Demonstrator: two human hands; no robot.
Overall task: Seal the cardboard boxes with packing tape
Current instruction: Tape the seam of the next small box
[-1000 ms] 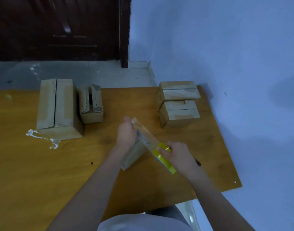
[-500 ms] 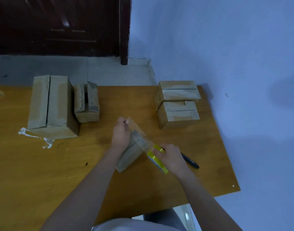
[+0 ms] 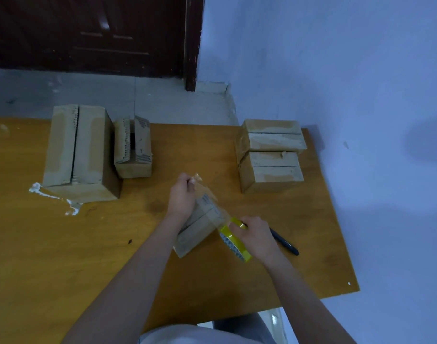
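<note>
Stretching clear tape (image 3: 207, 194) between both hands (image 3: 181, 199), box print unreadable.

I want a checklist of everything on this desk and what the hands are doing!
Surface: wooden table, white smear at left.
Job's things: small box under a stretched tape strip; yellow tape roll; four more boxes behind.
Clutter: black pen.
Grips: left hand pinches the strip's end; right hand holds the roll.
Cables: nothing seen.
Surroundings: dark door, blue wall.
</note>
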